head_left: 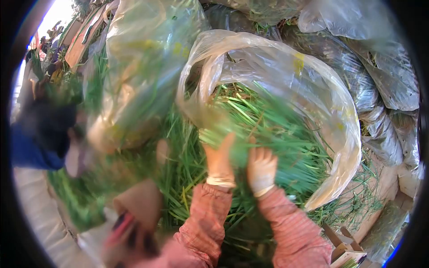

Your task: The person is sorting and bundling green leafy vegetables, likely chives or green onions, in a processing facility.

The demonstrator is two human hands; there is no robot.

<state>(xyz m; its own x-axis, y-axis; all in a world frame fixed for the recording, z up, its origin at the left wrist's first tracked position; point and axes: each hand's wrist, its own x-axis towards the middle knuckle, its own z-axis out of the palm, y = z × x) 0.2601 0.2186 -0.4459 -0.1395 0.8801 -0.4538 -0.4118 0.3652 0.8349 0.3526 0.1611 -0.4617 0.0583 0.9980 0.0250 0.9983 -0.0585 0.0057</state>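
Note:
My left hand (219, 161), in a pale glove, is closed around a bunch of long green chives (237, 143) at the mouth of a large clear plastic bag (344, 107). Beside it, my right hand (262, 171), also gloved, has its fingers bent over the same bunch; motion blurs their tips. The bag stands open with its rim folded outward. More chives lie inside it, pale cut ends towards the upper left and leaves towards the right. Loose chives also spread under and left of my hands.
A tall filled plastic bag (147, 58) stands to the left. Stuffed bags (380, 67) are piled at the back right. Two other people bend close by on the left, one in a blue sleeve (33, 145), one in a brown cap (143, 201). A cardboard box (344, 245) sits lower right.

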